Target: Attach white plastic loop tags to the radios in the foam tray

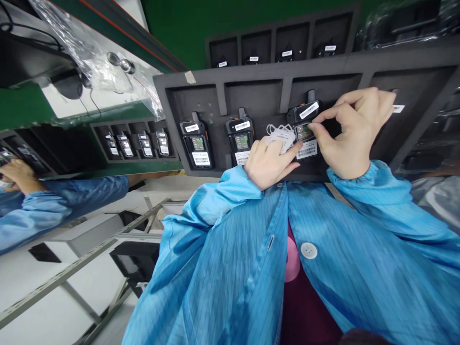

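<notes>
A dark foam tray [273, 93] in front of me holds black handheld radios in its slots. My left hand [269, 162] is closed on a bunch of small white tags [282, 134], its forefinger stretched onto the white label of the third radio [304, 130]. My right hand [351, 130] pinches at that radio's small screen with thumb and forefinger; what it pinches is too small to make out. Two more radios [197, 143] [241, 138] stand in the slots to the left. Both my arms are in blue striped sleeves.
A second foam tray [138, 127] with several radios lies to the left, and a third tray [276, 28] stands behind. Another person's hand [19, 173] and blue sleeve reach in at far left. A clear plastic bag [97, 67] lies on the green surface.
</notes>
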### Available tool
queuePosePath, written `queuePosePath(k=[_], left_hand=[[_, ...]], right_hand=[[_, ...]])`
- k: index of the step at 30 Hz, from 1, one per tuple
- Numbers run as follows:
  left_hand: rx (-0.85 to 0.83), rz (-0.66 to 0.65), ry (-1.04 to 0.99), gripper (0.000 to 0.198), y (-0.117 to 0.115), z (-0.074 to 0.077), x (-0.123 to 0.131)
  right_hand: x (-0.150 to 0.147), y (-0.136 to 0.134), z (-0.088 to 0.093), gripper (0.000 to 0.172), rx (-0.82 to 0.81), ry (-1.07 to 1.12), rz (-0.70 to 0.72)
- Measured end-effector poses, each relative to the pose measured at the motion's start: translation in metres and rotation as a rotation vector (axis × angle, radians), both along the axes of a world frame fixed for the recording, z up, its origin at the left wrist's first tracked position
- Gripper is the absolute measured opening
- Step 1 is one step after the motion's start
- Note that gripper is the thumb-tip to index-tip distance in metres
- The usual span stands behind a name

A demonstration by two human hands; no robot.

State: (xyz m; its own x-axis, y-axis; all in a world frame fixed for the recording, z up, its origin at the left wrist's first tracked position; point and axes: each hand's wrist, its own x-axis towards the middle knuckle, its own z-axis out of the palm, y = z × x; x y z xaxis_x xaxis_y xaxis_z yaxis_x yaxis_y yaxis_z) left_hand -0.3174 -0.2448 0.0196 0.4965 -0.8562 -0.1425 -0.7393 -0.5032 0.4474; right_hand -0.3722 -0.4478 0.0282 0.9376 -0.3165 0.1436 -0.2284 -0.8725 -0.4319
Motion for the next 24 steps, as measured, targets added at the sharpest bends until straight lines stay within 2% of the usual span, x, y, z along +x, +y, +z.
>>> queuePosePath(k=[6,9,12,15,20,24], left_hand=[[-0.048,-0.028,-0.034,0.051,0.002,-0.002,0.0],[-0.028,-0.012,-0.05,0.054,0.002,-0.002,0.0],[-0.004,-0.002,-0.036,0.056,0.001,0.0,0.001],[0.0,0.002,-0.022,0.056,0.0,0.001,0.002],[0.013,0.048,-0.029,0.062,0.0,-0.002,0.002],[0.004,0.098,-0.043,0.07,-0.002,-0.002,0.004]], right_hand=[[-0.002,-0.001,0.003,0.032,-0.042,0.05,0.003],[-0.01,-0.005,0.01,0.035,-0.091,-0.044,0.022],[-0.025,-0.009,0.015,0.03,-0.136,-0.144,0.086],[-0.041,-0.01,0.016,0.026,-0.182,-0.025,0.188],[-0.055,-0.008,0.016,0.038,-0.165,0.12,0.26],[-0.051,-0.001,0.019,0.049,-0.158,0.06,0.228]])
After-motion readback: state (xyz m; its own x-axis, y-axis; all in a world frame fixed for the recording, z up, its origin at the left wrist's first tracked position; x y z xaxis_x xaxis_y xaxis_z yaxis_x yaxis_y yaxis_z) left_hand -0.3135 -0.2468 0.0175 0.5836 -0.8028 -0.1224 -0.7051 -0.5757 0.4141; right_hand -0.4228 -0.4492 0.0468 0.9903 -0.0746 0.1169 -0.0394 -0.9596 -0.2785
